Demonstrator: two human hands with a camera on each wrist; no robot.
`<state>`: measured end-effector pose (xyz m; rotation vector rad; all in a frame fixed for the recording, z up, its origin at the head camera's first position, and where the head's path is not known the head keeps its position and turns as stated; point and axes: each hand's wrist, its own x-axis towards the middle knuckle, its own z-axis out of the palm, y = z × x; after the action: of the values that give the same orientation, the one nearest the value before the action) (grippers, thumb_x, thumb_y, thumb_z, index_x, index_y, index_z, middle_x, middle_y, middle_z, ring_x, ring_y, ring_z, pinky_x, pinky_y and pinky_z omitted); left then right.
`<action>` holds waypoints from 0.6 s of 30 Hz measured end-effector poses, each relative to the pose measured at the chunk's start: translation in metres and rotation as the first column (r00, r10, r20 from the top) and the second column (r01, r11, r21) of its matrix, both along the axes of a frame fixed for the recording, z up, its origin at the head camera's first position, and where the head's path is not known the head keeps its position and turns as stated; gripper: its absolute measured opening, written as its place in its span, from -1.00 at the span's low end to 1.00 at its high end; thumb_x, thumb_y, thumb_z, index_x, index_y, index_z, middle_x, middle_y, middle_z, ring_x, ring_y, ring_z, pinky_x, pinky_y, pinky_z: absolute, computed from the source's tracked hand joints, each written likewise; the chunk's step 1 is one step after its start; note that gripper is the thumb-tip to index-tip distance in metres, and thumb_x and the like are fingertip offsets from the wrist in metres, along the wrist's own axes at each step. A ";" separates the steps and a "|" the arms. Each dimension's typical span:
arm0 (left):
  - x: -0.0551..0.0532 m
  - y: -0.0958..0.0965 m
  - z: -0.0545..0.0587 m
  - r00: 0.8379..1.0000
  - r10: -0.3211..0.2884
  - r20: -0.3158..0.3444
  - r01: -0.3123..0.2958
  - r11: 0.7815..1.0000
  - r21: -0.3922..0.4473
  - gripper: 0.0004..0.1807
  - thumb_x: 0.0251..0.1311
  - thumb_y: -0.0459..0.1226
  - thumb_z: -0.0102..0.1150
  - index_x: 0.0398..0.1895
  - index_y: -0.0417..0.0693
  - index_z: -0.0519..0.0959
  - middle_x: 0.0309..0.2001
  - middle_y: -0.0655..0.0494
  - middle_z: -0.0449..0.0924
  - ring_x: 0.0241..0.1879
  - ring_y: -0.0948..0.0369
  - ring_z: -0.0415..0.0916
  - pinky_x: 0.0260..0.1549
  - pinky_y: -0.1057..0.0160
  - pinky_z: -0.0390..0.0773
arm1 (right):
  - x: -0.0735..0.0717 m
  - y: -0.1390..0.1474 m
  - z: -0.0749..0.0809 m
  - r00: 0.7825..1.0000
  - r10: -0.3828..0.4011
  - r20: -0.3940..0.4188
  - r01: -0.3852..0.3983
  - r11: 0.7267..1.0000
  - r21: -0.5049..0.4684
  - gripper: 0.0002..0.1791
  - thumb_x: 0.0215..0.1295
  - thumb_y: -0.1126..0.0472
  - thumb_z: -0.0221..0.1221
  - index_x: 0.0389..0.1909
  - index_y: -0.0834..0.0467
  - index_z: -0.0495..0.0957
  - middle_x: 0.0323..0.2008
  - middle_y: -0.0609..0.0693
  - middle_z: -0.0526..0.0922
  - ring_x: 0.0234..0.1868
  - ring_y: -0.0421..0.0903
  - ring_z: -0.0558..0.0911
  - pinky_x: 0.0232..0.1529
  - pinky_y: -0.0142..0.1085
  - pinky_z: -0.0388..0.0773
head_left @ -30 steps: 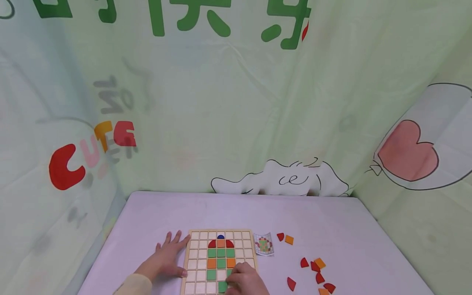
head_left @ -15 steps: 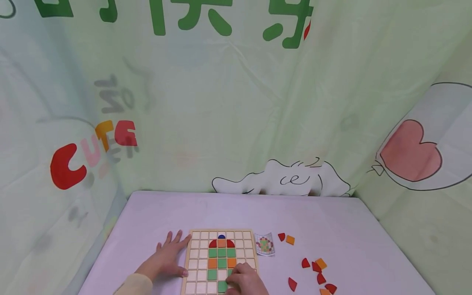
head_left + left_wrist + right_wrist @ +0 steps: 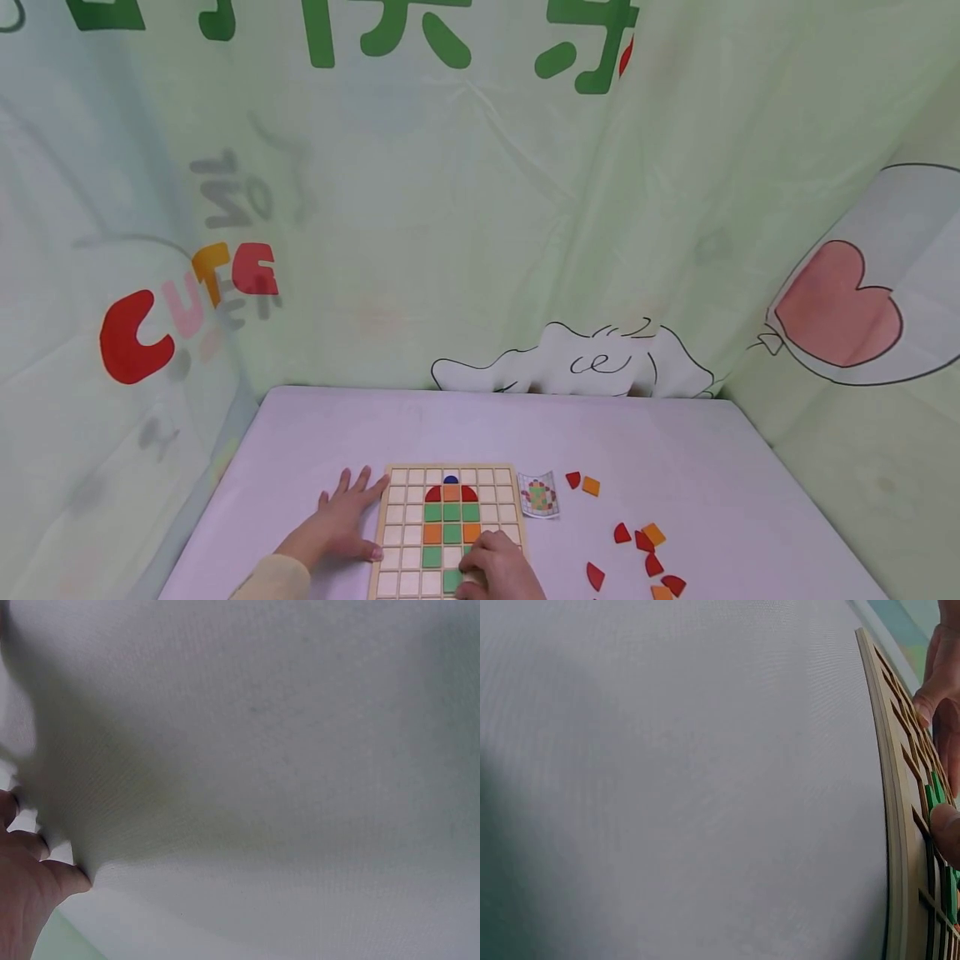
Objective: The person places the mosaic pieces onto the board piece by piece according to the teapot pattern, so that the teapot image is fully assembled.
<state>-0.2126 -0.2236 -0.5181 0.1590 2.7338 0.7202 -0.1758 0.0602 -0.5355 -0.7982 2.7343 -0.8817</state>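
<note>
A wooden grid board (image 3: 397, 536) lies on the table, with green, orange, red and blue pieces set in a figure down its middle columns. My left hand (image 3: 343, 518) rests with spread fingers along the board's left edge, thumb at its frame. Over the lower right part of the board, my right hand (image 3: 501, 570) has its fingers curled, fingertips at a green square tile (image 3: 452, 581). In the right wrist view the thumb (image 3: 946, 825) is against a green tile (image 3: 931, 796) in the grid. The right hand hides part of another green tile (image 3: 467, 550).
A small pattern card (image 3: 538, 495) lies right of the board. Farther right are scattered loose pieces, among them a red quarter-round piece (image 3: 595, 576) and an orange square (image 3: 591, 486). Printed curtains (image 3: 375, 233) stand behind the lilac table (image 3: 322, 425).
Both hands keep practically the same place over about a second. The right hand's fingers shift very slightly at the green tile. The head view shifts a little.
</note>
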 end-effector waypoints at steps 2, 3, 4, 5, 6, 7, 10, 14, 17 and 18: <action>0.000 0.000 -0.001 1.000 -0.001 -0.002 0.001 1.000 0.000 0.21 -0.27 -0.11 0.70 0.55 -0.08 0.26 0.59 -0.38 0.01 0.56 -0.46 -0.26 0.35 -0.62 -0.12 | 0.000 0.000 0.000 1.000 -0.001 -0.003 0.001 1.000 0.005 -0.81 0.15 0.06 0.46 -0.31 0.07 0.77 -0.36 -0.29 0.49 -0.29 -0.38 0.34 -0.25 -0.46 0.47; -0.001 -0.001 -0.002 1.000 -0.001 -0.003 0.001 1.000 0.001 0.21 -0.27 -0.11 0.70 0.55 -0.08 0.26 0.59 -0.38 0.01 0.56 -0.46 -0.25 0.35 -0.62 -0.12 | 0.000 0.000 0.001 1.000 -0.001 -0.003 0.001 1.000 0.005 -0.81 0.15 0.06 0.46 -0.31 0.07 0.76 -0.36 -0.29 0.49 -0.29 -0.38 0.35 -0.25 -0.46 0.47; -0.001 -0.001 -0.002 1.000 -0.002 -0.003 0.002 1.000 0.003 0.21 -0.28 -0.11 0.70 0.55 -0.07 0.26 0.59 -0.38 0.01 0.56 -0.46 -0.25 0.35 -0.62 -0.12 | 0.000 0.000 0.001 1.000 0.000 -0.001 0.000 1.000 0.005 -0.82 0.15 0.06 0.46 -0.31 0.07 0.76 -0.35 -0.29 0.49 -0.29 -0.38 0.35 -0.24 -0.45 0.47; -0.001 -0.001 -0.003 1.000 -0.003 -0.003 0.003 1.000 0.004 0.21 -0.28 -0.11 0.70 0.56 -0.07 0.26 0.59 -0.38 0.01 0.56 -0.47 -0.25 0.35 -0.62 -0.12 | 0.000 0.000 0.001 1.000 0.002 -0.003 -0.002 1.000 0.005 -0.82 0.16 0.05 0.46 -0.31 0.07 0.76 -0.35 -0.28 0.50 -0.28 -0.38 0.35 -0.23 -0.44 0.47; -0.001 -0.002 -0.004 1.000 -0.003 -0.002 0.003 1.000 0.006 0.21 -0.28 -0.11 0.70 0.56 -0.07 0.25 0.59 -0.38 0.02 0.56 -0.47 -0.25 0.35 -0.62 -0.13 | 0.000 0.001 0.001 1.000 0.003 -0.003 -0.003 1.000 0.005 -0.81 0.16 0.04 0.45 -0.30 0.07 0.76 -0.34 -0.28 0.50 -0.27 -0.37 0.36 -0.22 -0.44 0.48; -0.001 -0.002 -0.004 1.000 -0.004 -0.001 0.004 1.000 0.006 0.21 -0.28 -0.11 0.70 0.56 -0.07 0.25 0.59 -0.38 0.02 0.56 -0.47 -0.25 0.35 -0.62 -0.13 | 0.000 0.002 0.001 1.000 0.000 0.004 0.000 1.000 -0.001 -0.80 0.16 0.04 0.45 -0.29 0.07 0.76 -0.33 -0.28 0.50 -0.26 -0.36 0.36 -0.19 -0.42 0.49; -0.001 -0.002 -0.005 1.000 -0.005 0.001 0.005 1.000 0.011 0.22 -0.28 -0.10 0.70 0.56 -0.07 0.25 0.58 -0.38 0.02 0.56 -0.48 -0.25 0.35 -0.62 -0.13 | 0.000 0.007 0.003 0.999 -0.021 0.050 0.022 1.000 -0.020 -0.75 0.18 0.03 0.43 -0.22 0.09 0.76 -0.28 -0.24 0.52 -0.22 -0.34 0.37 -0.14 -0.40 0.52; -0.001 -0.002 -0.004 1.000 -0.005 -0.004 0.005 1.000 0.014 0.21 -0.27 -0.11 0.70 0.56 -0.07 0.25 0.58 -0.39 0.02 0.56 -0.48 -0.25 0.35 -0.62 -0.14 | -0.005 0.019 0.007 0.981 -0.084 0.173 0.095 0.994 -0.054 -0.68 0.21 0.04 0.42 -0.08 0.13 0.73 -0.14 -0.16 0.60 -0.14 -0.24 0.42 -0.06 -0.35 0.59; 0.000 -0.002 -0.003 1.000 -0.007 -0.010 0.007 1.000 0.012 0.21 -0.28 -0.11 0.70 0.55 -0.07 0.25 0.58 -0.39 0.02 0.56 -0.48 -0.25 0.34 -0.63 -0.13 | -0.009 0.033 0.010 0.967 -0.138 0.213 0.151 0.987 -0.048 -0.64 0.22 0.05 0.42 -0.02 0.13 0.70 -0.03 -0.07 0.64 -0.07 -0.12 0.47 0.03 -0.22 0.65; 0.000 -0.002 -0.003 1.000 -0.008 -0.011 0.008 1.000 0.011 0.21 -0.28 -0.11 0.70 0.55 -0.08 0.25 0.58 -0.39 0.02 0.56 -0.48 -0.25 0.34 -0.63 -0.13 | -0.009 0.038 0.010 0.964 -0.156 0.216 0.169 0.985 -0.040 -0.62 0.22 0.05 0.43 0.00 0.12 0.70 -0.01 -0.06 0.64 -0.04 -0.08 0.48 0.06 -0.14 0.66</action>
<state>-0.2130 -0.2257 -0.5210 0.1769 2.7384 0.7349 -0.1852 0.0980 -0.5250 -0.4621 2.6233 -1.0185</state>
